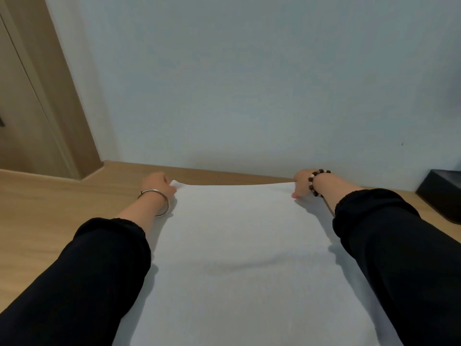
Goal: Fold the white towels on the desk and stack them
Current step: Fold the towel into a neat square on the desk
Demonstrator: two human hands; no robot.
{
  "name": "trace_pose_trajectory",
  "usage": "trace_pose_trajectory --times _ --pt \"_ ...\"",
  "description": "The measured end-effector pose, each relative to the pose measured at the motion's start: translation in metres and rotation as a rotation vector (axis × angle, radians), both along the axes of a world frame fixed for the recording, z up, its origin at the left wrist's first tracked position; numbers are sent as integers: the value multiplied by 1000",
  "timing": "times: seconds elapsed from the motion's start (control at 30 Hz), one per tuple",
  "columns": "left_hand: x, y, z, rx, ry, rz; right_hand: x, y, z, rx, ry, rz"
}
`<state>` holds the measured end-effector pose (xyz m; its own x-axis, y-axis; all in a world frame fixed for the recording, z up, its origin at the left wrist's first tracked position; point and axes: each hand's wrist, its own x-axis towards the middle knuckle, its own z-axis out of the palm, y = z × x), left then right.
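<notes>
A large white towel [237, 245] lies spread flat on the wooden desk [50, 208], reaching from the near edge of the view to close to the wall. My left hand [158, 184] grips the towel's far left corner. My right hand [303, 183] grips the far right corner. Both arms wear black sleeves and stretch out along the towel's two sides. A metal bangle circles my left wrist and a bead bracelet my right. The far edge of the towel is pulled straight between the two hands.
A pale wall [249, 83] rises right behind the desk's far edge. A black box [441, 193] sits on the desk at the far right. A wooden door frame [50, 96] stands at the left.
</notes>
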<state>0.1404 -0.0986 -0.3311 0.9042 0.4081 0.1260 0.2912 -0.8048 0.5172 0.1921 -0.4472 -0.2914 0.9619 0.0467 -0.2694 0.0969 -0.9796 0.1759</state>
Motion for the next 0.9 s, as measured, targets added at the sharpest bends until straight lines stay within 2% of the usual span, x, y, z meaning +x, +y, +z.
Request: trace_pose_trajectory --times 0.1,0.2,0.27,0.37,0.53,0.63,0.7,0.77,0.83,0.9 --pt "3 -6 15 43 -156 43 -2 -3 7 105 -248 -12" --pt "-1 -17 42 -73 -376 98 -13 -5 25 243 -621 -74" --pt "-9 -26 58 -179 -503 149 -23 -7 43 370 -796 -92" --pt "-34 -37 66 -301 -620 108 -45 -12 59 532 -888 -159" --pt "-97 -34 47 -300 -631 -39 -102 -29 47 619 -939 -132" --pt "-140 -24 32 -265 -576 -138 -142 -43 22 689 -928 -154" --pt "-165 -17 19 -124 -422 -232 -167 -49 0 647 -862 -164" --pt "-181 -13 10 156 -155 -282 -185 -53 -20 421 -685 -152" --pt "-191 -13 7 353 41 -263 -196 -55 -29 199 -409 -163" --pt "-196 -19 8 462 21 -214 -202 -52 -29 207 -271 -183"
